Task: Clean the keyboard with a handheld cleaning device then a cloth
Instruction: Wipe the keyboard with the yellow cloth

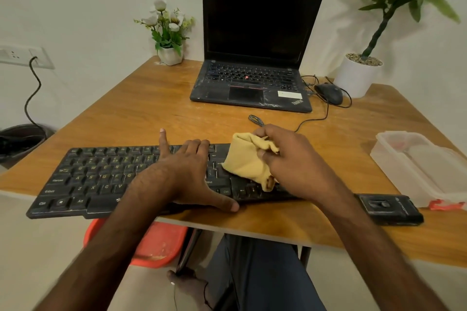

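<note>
The black keyboard (pixel 96 179) lies along the near edge of the wooden surface (pixel 151 108), its left end jutting past the surface's corner. A bunched yellow cloth (pixel 246 161) rests on the keys of its right part, near the arrow keys. The right hand (pixel 290 161) grips the cloth, its fingers (pixel 264 131) curled over the top of the bundle and the thumb pressed into its side, so the cloth sits under and to the left of that hand. The left hand (pixel 187 174) lies flat on the middle of the keyboard, just beside the cloth. Its fingers are straight and spread, the index finger (pixel 163 141) reaching past the top row and the thumb lying along the front edge.

To the right of the keyboard, close to the near edge, sits a black handheld cleaning device (pixel 390 208), touched by neither hand. Beyond it stands a translucent plastic container (pixel 424 166). Further back are an open laptop (pixel 252 83) with a dark screen, a black mouse (pixel 329 93) to its right, a small pot of white flowers (pixel 170 54) and a white plant pot (pixel 357 76). A red stool (pixel 159 242) shows under the surface.
</note>
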